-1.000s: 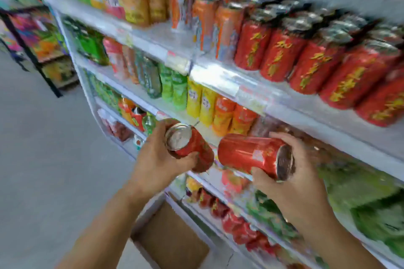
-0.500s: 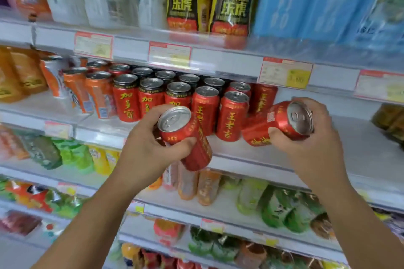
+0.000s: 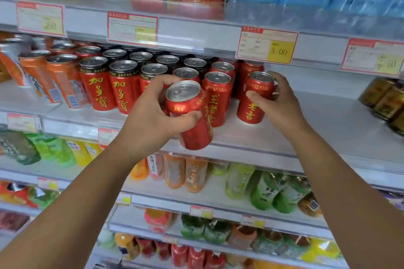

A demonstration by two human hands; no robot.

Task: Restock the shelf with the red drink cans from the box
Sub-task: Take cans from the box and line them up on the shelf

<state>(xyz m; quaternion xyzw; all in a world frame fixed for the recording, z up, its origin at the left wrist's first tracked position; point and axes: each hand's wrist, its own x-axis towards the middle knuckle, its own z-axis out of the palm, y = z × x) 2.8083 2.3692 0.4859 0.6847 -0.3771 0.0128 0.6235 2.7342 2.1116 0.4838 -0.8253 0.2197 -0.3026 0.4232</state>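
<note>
At shelf, tilted can in L hand; upright can, R hand

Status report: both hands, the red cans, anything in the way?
Left hand grips tilted red can, not yet placed. Right hand holds upright red can on shelf. Shelf bare to its right.

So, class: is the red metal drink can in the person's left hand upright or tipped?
Tipped. The red metal drink can in the left hand leans, its silver top angled left of its base.

Head-worn view, close, facing shelf
</note>
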